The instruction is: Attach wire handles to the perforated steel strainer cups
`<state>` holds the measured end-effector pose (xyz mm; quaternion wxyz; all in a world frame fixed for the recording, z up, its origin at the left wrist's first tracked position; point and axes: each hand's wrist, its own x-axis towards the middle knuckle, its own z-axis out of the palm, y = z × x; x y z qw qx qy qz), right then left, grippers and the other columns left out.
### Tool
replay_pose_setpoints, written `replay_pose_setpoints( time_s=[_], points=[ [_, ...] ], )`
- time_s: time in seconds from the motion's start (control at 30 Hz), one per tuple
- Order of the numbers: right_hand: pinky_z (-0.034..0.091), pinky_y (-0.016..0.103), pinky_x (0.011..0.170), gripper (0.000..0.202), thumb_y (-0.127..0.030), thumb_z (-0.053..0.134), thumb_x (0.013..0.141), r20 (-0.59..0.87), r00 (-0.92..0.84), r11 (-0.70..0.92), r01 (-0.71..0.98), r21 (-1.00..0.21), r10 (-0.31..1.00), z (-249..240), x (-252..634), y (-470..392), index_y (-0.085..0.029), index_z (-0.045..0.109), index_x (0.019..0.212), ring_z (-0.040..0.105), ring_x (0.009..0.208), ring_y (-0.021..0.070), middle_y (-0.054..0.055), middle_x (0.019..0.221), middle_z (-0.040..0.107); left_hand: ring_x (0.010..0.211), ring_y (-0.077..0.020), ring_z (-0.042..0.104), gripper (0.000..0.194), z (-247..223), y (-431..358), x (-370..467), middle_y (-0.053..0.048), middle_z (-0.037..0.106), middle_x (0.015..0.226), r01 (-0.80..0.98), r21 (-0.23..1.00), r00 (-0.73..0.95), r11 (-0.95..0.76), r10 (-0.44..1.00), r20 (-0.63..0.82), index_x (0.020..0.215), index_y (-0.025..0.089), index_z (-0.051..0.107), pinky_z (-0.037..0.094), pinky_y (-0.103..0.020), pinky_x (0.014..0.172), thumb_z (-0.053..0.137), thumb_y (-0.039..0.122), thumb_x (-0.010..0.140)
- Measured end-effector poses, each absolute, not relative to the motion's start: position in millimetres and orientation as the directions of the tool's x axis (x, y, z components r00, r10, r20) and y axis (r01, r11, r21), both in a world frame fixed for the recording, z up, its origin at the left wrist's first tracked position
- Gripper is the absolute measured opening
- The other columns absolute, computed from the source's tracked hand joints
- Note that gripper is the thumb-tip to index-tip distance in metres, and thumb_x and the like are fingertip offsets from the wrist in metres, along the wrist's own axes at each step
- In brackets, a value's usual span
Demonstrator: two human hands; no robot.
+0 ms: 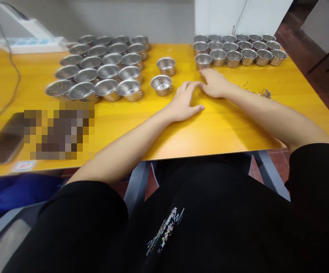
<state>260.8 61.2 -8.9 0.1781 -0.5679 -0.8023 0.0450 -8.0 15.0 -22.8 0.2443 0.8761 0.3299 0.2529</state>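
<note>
My left hand [184,101] is over the middle of the yellow table, its fingers stretched forward and the thumb spread away; it holds nothing. Its fingertips meet or overlap those of my right hand [214,83]. The fingers of my right hand are apart, reaching to the foot of a perforated metal cup [203,61] at the near left corner of the right-hand group; whether they touch it I cannot tell. Left of my hands stand two separate metal cups, a nearer one [161,85] and a farther one [166,66]. Thin curved wire pieces [262,93] lie beyond my right forearm.
Rows of perforated metal cups [106,90] fill the left side of the table [175,140]; another block of cups [248,57] stands at the back right. A phone [5,138], a blurred-out patch, a cable [18,77] and a white power strip [35,44] are at left.
</note>
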Motion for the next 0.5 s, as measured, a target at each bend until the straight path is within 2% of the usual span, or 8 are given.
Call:
replay_pose_setpoints(
  time_s=[0.17, 0.33, 0.43, 0.5],
  points=[
    [0.058, 0.085, 0.144, 0.07, -0.056, 0.069, 0.12, 0.267, -0.209, 0.275, 0.932, -0.238, 0.941, -8, 244, 86, -0.028, 0.073, 0.184, 0.07, 0.169, 0.0571, 0.02, 0.186, 0.076, 0.19, -0.0555, 0.052, 0.105, -14, 6, -5, -0.024, 0.058, 0.197, 0.508, 0.558, 0.661, -0.656, 0.712, 0.234, 0.193, 0.024, 0.054, 0.035, -0.082, 0.164, 0.094, 0.043, 0.098],
    [0.059, 0.086, 0.139, 0.072, -0.049, 0.066, 0.122, 0.283, -0.18, 0.235, 0.957, -0.173, 0.942, 3, 231, 72, -0.024, 0.067, 0.19, 0.068, 0.168, 0.0598, 0.026, 0.183, 0.075, 0.184, -0.0531, 0.058, 0.097, -13, 7, -7, -0.025, 0.063, 0.192, 0.516, 0.543, 0.644, -0.662, 0.718, 0.263, 0.188, 0.018, 0.059, 0.043, -0.077, 0.162, 0.09, 0.042, 0.099],
    [0.055, 0.086, 0.142, 0.069, -0.04, 0.07, 0.12, 0.282, -0.244, 0.305, 0.933, -0.193, 0.928, 8, 229, 71, -0.028, 0.069, 0.188, 0.063, 0.169, 0.0594, 0.023, 0.183, 0.074, 0.176, -0.0488, 0.067, 0.085, -14, 6, -6, -0.025, 0.07, 0.186, 0.482, 0.534, 0.63, -0.695, 0.698, 0.341, 0.18, 0.017, 0.065, 0.052, -0.071, 0.157, 0.086, 0.039, 0.101],
    [0.046, 0.083, 0.151, 0.069, -0.031, 0.077, 0.116, 0.202, -0.325, 0.37, 0.893, -0.255, 0.924, 12, 227, 77, -0.028, 0.07, 0.185, 0.055, 0.175, 0.057, 0.02, 0.186, 0.07, 0.168, -0.0454, 0.073, 0.077, -13, 5, -4, -0.023, 0.075, 0.18, 0.449, 0.537, 0.615, -0.714, 0.683, 0.394, 0.175, 0.019, 0.068, 0.06, -0.068, 0.15, 0.083, 0.038, 0.102]
  ],
)
